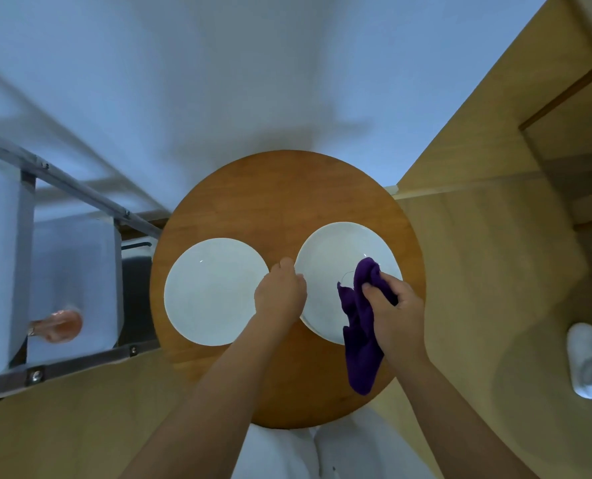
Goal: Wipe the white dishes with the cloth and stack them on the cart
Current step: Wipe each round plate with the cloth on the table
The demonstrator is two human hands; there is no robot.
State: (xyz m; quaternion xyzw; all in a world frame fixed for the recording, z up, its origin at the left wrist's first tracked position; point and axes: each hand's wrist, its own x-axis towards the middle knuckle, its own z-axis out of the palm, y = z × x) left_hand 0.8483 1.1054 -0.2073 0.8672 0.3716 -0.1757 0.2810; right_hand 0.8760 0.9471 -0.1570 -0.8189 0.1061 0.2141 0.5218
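Purple cloth [360, 319] bunched in the right hand [396, 305], fingers curled round it, pressed on the right plate [343, 250]. Left hand [280, 295] pinches that plate's near-left rim. Step: wiping. Second plate [211, 292] lies just left of the left fingers, untouched; cart [76, 361] further left. Next, likely: finish wiping, lift the plate across.

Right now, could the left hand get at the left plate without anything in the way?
Probably yes. The left hand grips the left rim of the right plate, right beside the left plate. Nothing lies on or between them; the cloth is in the right hand, over the right plate.
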